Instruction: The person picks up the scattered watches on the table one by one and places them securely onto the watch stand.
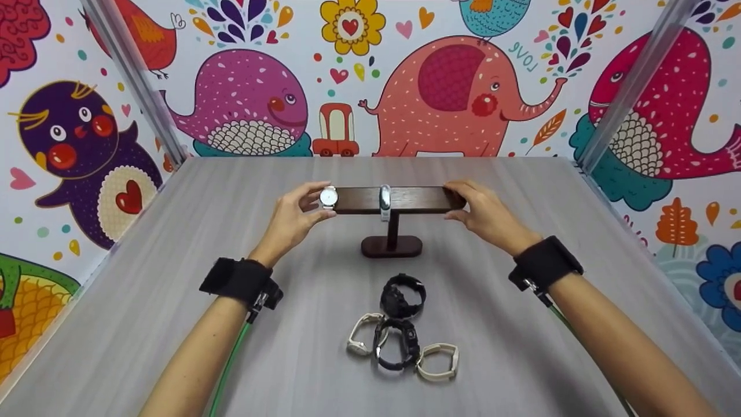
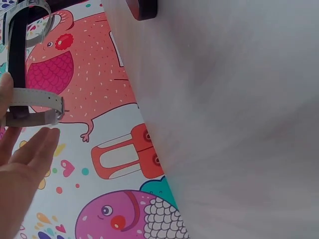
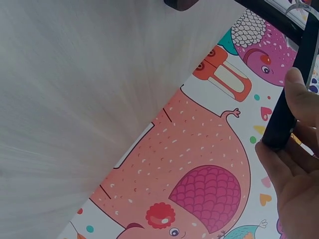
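A dark wooden watch stand [image 1: 425, 200] has a T-shaped bar on an upright post over an oval base [image 1: 392, 247]. My right hand [image 1: 485, 213] grips the bar's right end, thumb on the near side and fingers on the far side. At the left end, my left hand [image 1: 294, 213] holds a round-faced watch [image 1: 329, 197] between thumb and fingers. Its pale strap [image 2: 37, 97] loops around the bar end in the left wrist view. A slim silver watch [image 1: 385, 201] hangs around the middle of the bar, above the post.
In front of the stand lie several watches: a black one [image 1: 403, 296], another black one [image 1: 397, 346] below it, a cream one [image 1: 365, 336] to the left and a cream-banded one [image 1: 438, 362] to the right. Patterned walls stand behind and beside the grey table [image 1: 278, 353].
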Demonstrator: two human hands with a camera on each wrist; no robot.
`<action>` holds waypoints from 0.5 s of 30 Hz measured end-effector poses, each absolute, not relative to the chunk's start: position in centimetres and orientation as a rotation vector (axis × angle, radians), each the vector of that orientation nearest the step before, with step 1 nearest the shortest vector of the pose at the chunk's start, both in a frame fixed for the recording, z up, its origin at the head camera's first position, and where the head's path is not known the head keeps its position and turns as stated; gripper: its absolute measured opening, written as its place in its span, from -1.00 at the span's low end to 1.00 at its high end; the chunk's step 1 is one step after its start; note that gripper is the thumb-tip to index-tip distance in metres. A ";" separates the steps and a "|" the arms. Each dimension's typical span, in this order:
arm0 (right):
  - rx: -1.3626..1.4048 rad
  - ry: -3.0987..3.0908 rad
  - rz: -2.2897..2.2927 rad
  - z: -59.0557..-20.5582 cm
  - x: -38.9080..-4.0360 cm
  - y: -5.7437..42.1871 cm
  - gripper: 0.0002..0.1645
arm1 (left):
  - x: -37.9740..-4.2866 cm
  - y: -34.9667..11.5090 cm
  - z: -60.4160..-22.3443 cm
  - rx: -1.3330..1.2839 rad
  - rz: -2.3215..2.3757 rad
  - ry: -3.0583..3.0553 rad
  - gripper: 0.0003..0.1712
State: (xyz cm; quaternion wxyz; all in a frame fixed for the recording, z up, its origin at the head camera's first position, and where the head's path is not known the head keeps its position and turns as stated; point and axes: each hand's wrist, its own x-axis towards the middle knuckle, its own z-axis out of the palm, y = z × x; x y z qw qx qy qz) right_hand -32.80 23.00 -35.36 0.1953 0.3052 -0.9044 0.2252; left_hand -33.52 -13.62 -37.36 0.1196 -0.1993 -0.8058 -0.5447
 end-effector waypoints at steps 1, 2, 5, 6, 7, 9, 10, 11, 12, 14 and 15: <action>0.854 -2.532 0.635 -35.4 -32.8 23.0 -0.35 | -33.5 -13.6 -37.4 -0.572 -1.619 -2.360 -0.37; 0.852 -2.532 0.639 -35.4 -32.9 23.0 -0.37 | -33.6 -13.6 -37.5 -0.564 -1.637 -2.365 -0.36; 0.846 -2.545 0.656 -35.2 -32.9 22.9 -0.38 | -33.7 -13.7 -37.5 -0.559 -1.660 -2.378 -0.34; 0.844 -2.547 0.663 -35.2 -32.9 22.9 -0.38 | -33.7 -13.6 -37.5 -0.558 -1.664 -2.380 -0.34; 0.842 -2.551 0.667 -35.1 -32.9 23.0 -0.38 | -33.7 -13.6 -37.5 -0.562 -1.663 -2.383 -0.34; 0.839 -2.561 0.665 -35.0 -32.8 23.0 -0.38 | -33.8 -13.5 -37.5 -0.565 -1.673 -2.386 -0.33; 0.843 -2.563 0.660 -35.0 -32.8 23.0 -0.38 | -33.8 -13.4 -37.5 -0.569 -1.687 -2.384 -0.33; 0.848 -2.566 0.654 -35.0 -32.9 23.0 -0.38 | -33.9 -13.4 -37.6 -0.575 -1.702 -2.381 -0.33; 0.853 -2.569 0.648 -34.9 -32.9 23.0 -0.38 | -33.9 -13.3 -37.6 -0.574 -1.718 -2.378 -0.33; 0.858 -2.575 0.638 -34.9 -32.9 23.0 -0.39 | -33.9 -13.2 -37.6 -0.570 -1.742 -2.376 -0.33; 0.859 -2.577 0.637 -34.8 -33.0 22.9 -0.39 | -33.9 -13.2 -37.6 -0.569 -1.739 -2.381 -0.32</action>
